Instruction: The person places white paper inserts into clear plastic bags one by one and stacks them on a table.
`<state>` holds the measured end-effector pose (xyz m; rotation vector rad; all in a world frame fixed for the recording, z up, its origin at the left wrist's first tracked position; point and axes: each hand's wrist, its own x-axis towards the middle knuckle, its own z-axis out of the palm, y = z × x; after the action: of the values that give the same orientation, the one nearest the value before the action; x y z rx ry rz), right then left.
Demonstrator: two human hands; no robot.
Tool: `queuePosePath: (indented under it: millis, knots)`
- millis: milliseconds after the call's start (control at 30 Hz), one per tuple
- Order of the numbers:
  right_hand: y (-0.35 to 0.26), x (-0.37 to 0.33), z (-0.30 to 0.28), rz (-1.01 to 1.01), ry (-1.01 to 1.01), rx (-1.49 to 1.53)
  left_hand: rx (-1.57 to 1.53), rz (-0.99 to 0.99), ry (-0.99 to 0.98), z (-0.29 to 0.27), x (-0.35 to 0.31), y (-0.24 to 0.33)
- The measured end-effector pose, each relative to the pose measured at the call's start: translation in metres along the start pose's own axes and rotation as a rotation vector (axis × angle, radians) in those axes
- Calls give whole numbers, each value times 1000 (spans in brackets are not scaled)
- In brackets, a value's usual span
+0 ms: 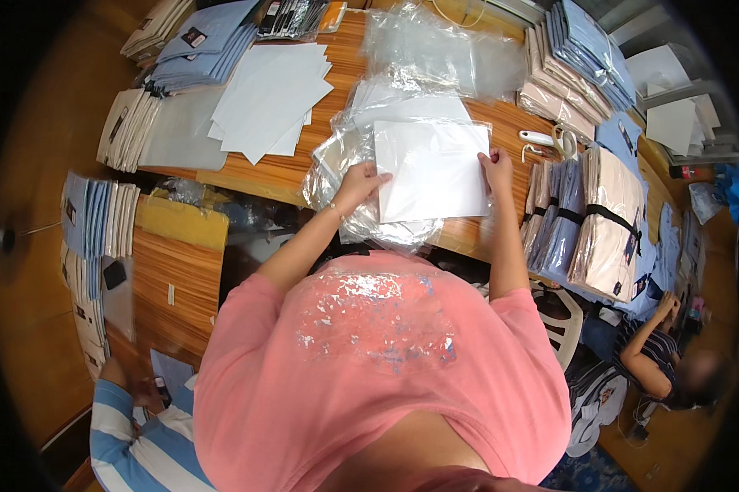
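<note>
A white paper sheet, which looks to be inside a see-through plastic bag, is held up by its two sides in front of me. My left hand pinches its left edge, thumb on top. At the right edge, my right hand grips it between thumb and fingers. Beneath it lie crumpled see-through plastic bags and more white paper, partly hidden by the held sheet.
Loose white sheets fan out on the wooden table. More plastic bags lie at the back. Bagged folded shirts stand at right, others far left. Scissors lie nearby. Co-workers sit at lower left and right.
</note>
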<state>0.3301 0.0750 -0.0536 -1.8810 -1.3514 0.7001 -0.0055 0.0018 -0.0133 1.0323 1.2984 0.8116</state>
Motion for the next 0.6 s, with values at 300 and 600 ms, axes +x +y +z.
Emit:
queuePosePath:
  millis: [300, 600]
  knots:
    - [-131, 110, -10, -478, 163, 303, -271, 394, 290, -74, 18, 108]
    - [-145, 274, 48, -293, 166, -670, -459, 288, 704, -200, 26, 46]
